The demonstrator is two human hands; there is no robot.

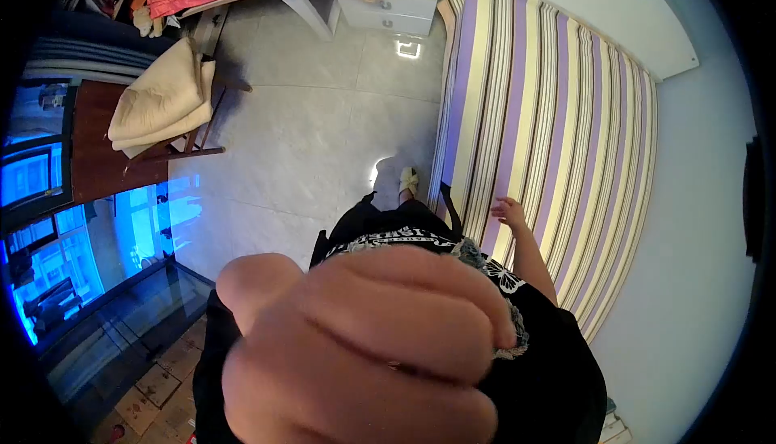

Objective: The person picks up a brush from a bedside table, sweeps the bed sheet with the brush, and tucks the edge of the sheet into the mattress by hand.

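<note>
Very close to the camera, my left hand (364, 339) fills the lower middle of the view, its fingers pressed together and curled. The inside of this hand is hidden, and I cannot tell whether it holds anything. Behind it shows my black shirt (550, 363) with white lettering, a white butterfly and a grey ruffled trim. To the right, my right hand (509, 213) hangs beside my body, overlapping the striped bed cover (558, 120) in this view. Its fingers are loosely apart with nothing in them.
Grey floor tiles (315, 128) lie ahead, with my shoe (408, 179) on them. A wooden chair (194, 141) carries a folded cream quilt (162, 100) on the left. White drawers (408, 7) stand beyond the bed. Glass panes (89, 234) reflect blue light at lower left.
</note>
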